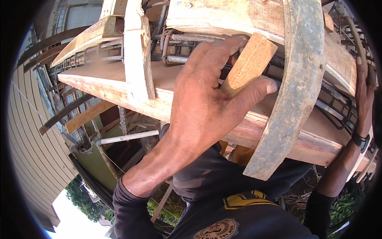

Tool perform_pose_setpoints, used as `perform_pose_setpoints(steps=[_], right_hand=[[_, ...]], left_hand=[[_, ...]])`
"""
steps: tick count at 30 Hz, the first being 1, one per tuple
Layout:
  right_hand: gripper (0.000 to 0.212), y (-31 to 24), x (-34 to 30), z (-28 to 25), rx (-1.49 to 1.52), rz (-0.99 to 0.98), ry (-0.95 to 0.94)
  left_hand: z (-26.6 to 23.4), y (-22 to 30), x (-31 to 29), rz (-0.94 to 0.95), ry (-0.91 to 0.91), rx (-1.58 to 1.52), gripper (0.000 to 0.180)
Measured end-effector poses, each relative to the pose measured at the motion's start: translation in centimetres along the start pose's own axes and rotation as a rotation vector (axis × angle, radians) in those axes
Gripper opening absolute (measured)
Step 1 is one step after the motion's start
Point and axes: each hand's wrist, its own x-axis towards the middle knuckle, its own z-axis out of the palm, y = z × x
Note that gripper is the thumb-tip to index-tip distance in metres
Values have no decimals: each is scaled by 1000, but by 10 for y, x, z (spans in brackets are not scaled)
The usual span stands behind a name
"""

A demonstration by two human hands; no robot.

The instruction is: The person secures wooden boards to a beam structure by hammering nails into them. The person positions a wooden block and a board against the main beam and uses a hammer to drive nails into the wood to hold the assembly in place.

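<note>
My left hand is closed around a short wooden block, with the thumb on one side and the fingers on the other. The block stands tilted in the gap between two long boards, over steel reinforcing bars; its lower end is hidden by my hand. At the far right, my right hand lies against the end of the timber formwork, its visible fingers stretched out. A dark watch sits on that wrist.
A grey-stained plank crosses the near board and far board right of the block. A pale upright batten crosses on the left. Below left are loose timbers, a white pipe and a slatted wall.
</note>
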Motion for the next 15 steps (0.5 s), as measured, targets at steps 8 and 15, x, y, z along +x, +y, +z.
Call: perform_pose_setpoints(steps=[8, 15], right_hand=[[91, -9, -2, 7, 35, 72, -12], [80, 99, 37, 61, -156, -105, 100]], left_hand=[[6, 9, -7, -104, 63, 161, 72], [-2, 4, -18, -118, 22, 112, 65]])
